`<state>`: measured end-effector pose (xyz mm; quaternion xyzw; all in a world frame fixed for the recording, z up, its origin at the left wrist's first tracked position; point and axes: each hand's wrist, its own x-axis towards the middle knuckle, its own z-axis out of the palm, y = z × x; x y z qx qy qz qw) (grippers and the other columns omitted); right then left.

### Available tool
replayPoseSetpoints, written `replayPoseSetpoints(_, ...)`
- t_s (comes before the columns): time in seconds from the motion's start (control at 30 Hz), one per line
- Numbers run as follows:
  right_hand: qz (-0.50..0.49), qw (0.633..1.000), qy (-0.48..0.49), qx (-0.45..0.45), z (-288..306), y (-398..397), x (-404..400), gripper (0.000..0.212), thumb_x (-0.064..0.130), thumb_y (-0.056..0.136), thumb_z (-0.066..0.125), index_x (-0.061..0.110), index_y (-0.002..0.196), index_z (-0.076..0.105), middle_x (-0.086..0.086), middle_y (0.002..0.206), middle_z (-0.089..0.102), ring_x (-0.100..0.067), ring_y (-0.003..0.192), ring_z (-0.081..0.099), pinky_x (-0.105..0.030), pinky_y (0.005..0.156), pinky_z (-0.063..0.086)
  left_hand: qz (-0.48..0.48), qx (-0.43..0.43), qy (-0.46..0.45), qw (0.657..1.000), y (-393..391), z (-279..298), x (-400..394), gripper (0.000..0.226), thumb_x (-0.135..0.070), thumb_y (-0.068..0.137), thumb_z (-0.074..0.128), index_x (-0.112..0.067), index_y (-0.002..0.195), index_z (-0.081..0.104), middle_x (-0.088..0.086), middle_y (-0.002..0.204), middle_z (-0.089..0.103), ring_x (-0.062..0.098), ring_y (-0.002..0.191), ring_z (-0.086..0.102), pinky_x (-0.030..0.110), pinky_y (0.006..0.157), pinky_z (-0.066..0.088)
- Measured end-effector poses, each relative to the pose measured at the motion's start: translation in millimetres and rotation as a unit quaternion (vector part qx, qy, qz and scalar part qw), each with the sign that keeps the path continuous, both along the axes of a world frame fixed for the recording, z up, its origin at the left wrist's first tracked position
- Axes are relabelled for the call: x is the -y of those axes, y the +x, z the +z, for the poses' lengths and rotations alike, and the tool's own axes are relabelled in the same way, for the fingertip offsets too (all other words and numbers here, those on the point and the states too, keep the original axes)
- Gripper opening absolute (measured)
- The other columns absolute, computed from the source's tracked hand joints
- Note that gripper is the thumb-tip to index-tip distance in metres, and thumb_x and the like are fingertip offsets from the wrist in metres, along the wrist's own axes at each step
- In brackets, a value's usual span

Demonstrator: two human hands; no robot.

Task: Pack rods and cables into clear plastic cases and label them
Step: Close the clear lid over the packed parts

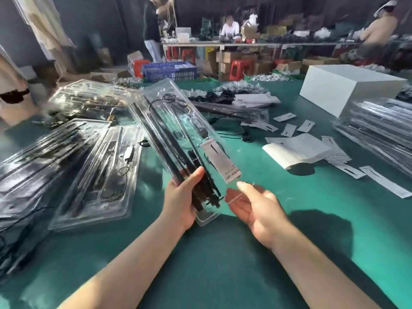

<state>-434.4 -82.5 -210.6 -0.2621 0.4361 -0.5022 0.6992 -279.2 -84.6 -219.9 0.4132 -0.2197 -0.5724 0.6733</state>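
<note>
Left of held clear case (178,134), packed cases (98,175); right, loose labels (287,130), white box (350,91)

Bright daylight floods the green counter (223,264), casting hard shadows toward four o'clock. Glare streaks the plastic cases (93,175) at nine o'clock; edges bow and smear, and the far room is dim and soft.

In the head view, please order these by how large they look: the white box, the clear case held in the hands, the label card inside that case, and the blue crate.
Largest to smallest as they look:
1. clear case, though nearness inflates it
2. white box
3. blue crate, far back, so true size unsure
4. label card
</note>
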Motion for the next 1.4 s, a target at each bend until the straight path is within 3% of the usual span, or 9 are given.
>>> replayPoseSetpoints(0.17,-0.012,1.000,-0.017,-0.018,-0.3,6.4,-0.9,0.011,0.010,0.093,0.060,0.010,0.103,0.056,-0.011,0.081,0.075,-0.019,0.073,0.073,-0.029,0.065,0.059,0.029,-0.037,0.020,0.999,-3.7,1.7,0.0,0.027,-0.002,0.083,0.068,-0.001,0.110,0.063,0.022,0.100,0.071,0.035,0.087,0.071,0.050,0.074,0.058)
replayPoseSetpoints(0.33,-0.020,0.995,-0.060,-0.083,3.6,4.9,0.8,0.005,0.006,0.093,0.058,0.010,0.092,0.056,-0.013,0.075,0.074,-0.021,0.071,0.073,-0.027,0.059,0.058,0.024,-0.040,0.011,0.999,-5.5,0.8,-1.1,0.034,-0.005,0.085,0.067,-0.001,0.117,0.059,0.020,0.102,0.071,0.034,0.091,0.070,0.054,0.082,0.055)
replayPoseSetpoints(0.53,0.018,0.996,-0.052,-0.065,6.4,0.9,-0.5,0.012,-0.001,0.093,0.054,0.011,0.090,0.055,-0.012,0.073,0.074,-0.020,0.068,0.073,-0.025,0.056,0.057,0.014,0.002,-0.002,1.000,-0.4,-3.4,-3.6,0.035,-0.012,0.083,0.071,-0.007,0.116,0.060,0.019,0.107,0.070,0.036,0.099,0.068,0.061,0.088,0.050)
replayPoseSetpoints(0.8,-0.001,0.995,-0.032,-0.089,6.3,2.6,2.8,0.016,-0.004,0.090,0.054,0.011,0.085,0.054,-0.011,0.068,0.072,-0.020,0.060,0.071,-0.025,0.051,0.056,0.010,0.025,-0.016,1.000,-1.2,-3.5,-4.4,0.023,-0.011,0.082,0.072,-0.010,0.103,0.063,0.017,0.097,0.073,0.031,0.088,0.072,0.038,0.064,0.058)
replayPoseSetpoints(1.2,0.033,0.999,-0.009,-0.038,4.1,-2.1,2.2,0.014,-0.003,0.093,0.052,0.008,0.100,0.049,-0.013,0.070,0.073,-0.022,0.061,0.072,-0.030,0.059,0.060,0.002,0.033,-0.026,0.999,-0.7,-2.8,-4.4,0.019,-0.008,0.083,0.070,-0.012,0.099,0.061,0.012,0.086,0.074,0.027,0.078,0.073,0.034,0.057,0.057)
replayPoseSetpoints(1.4,0.018,0.996,-0.033,-0.080,8.0,0.8,3.2,0.019,-0.006,0.089,0.055,0.011,0.095,0.050,-0.012,0.070,0.072,-0.021,0.060,0.071,-0.029,0.054,0.058,-0.001,0.031,-0.018,0.999,2.9,-5.1,-3.5,0.020,-0.012,0.081,0.073,-0.015,0.098,0.063,0.014,0.093,0.073,0.029,0.083,0.072,0.038,0.061,0.058)
